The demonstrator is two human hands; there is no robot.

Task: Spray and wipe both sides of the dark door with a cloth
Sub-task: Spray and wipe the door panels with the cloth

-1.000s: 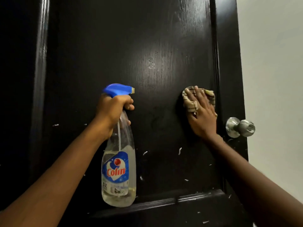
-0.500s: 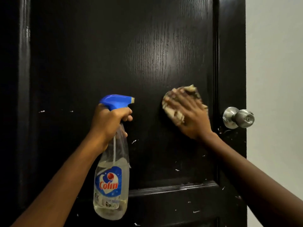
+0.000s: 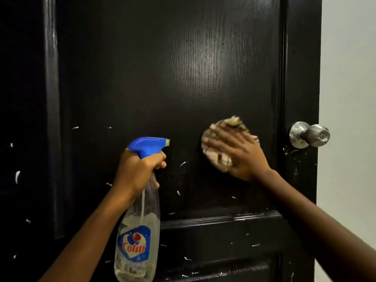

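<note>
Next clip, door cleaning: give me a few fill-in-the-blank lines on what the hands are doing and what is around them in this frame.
1. The left hand grips a spray bottle whose trigger head is ____ in colour.
2. The brand word printed on the bottle's label is ____.
3. The right hand presses a cloth flat against the door, and the metal knob lies to the cloth's ____.

Missing words: blue; Colin; right.
</note>
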